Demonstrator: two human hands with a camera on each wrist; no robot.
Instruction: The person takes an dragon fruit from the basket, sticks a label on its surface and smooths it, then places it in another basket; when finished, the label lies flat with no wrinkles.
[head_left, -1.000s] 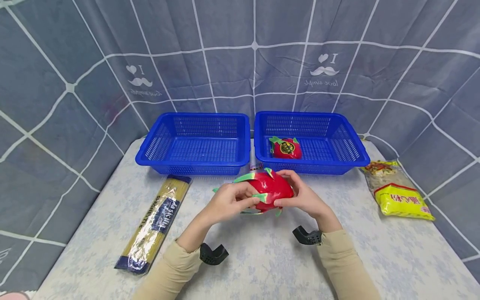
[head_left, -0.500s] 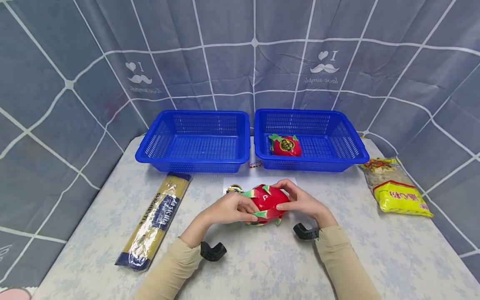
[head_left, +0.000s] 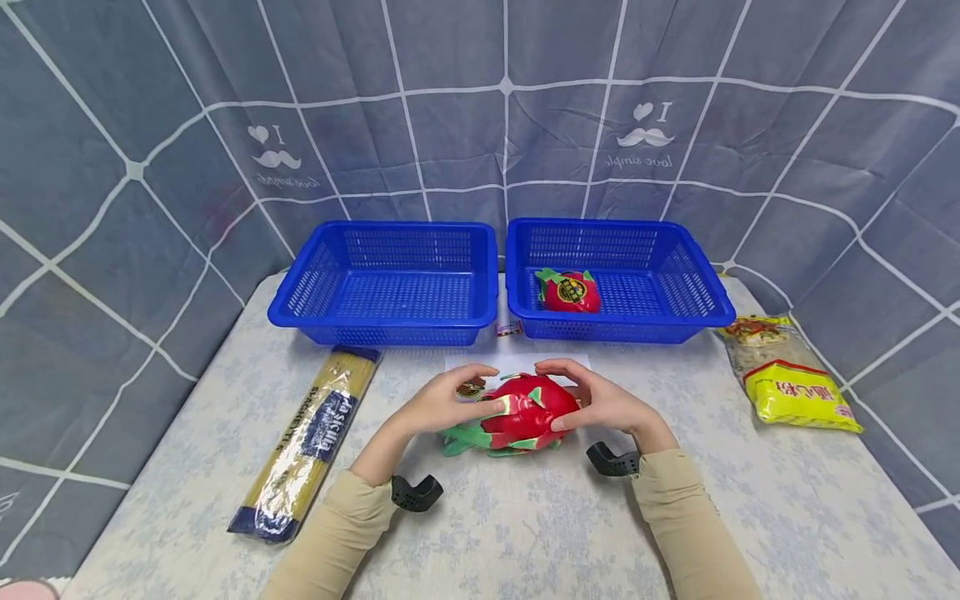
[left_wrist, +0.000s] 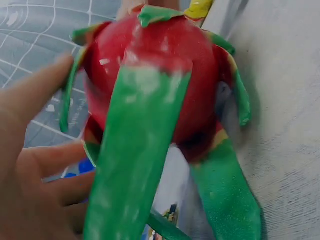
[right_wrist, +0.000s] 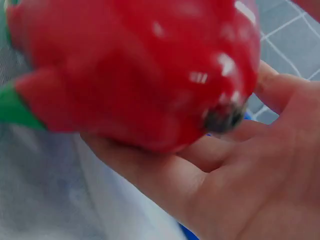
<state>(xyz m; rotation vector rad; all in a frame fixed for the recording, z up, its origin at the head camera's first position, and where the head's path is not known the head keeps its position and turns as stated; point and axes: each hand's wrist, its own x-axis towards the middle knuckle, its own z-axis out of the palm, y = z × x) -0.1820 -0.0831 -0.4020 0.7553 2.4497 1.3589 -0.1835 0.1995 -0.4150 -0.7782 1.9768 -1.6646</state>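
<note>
A red dragon fruit (head_left: 529, 410) with green leaf tips sits in front of the baskets, between both hands. My right hand (head_left: 603, 404) grips its rounded right end, thumb at the front and fingers behind; the right wrist view shows fingers curved under the red skin (right_wrist: 145, 70). Around the leafy left end, my left hand (head_left: 442, 404) is spread, thumb and fingers well apart. Long green leaves (left_wrist: 137, 150) hang toward the left wrist camera. The left thumb is beside a leaf; whether it touches is unclear. Behind the fruit lies a white sheet (head_left: 517, 363) with a round dark-and-gold label (head_left: 471, 389).
Two blue baskets stand at the back, a left basket (head_left: 382, 322) and a right basket (head_left: 622, 321); the right one holds another dragon fruit (head_left: 572, 293). A spaghetti pack (head_left: 307, 442) lies left, a yellow food bag (head_left: 798, 392) right. A small packet (head_left: 508, 328) sits between the baskets.
The dragon fruit has come down toward me, uncovering the white sheet and label. My left fingers have spread from its leafy end, while my right hand keeps its grip.
</note>
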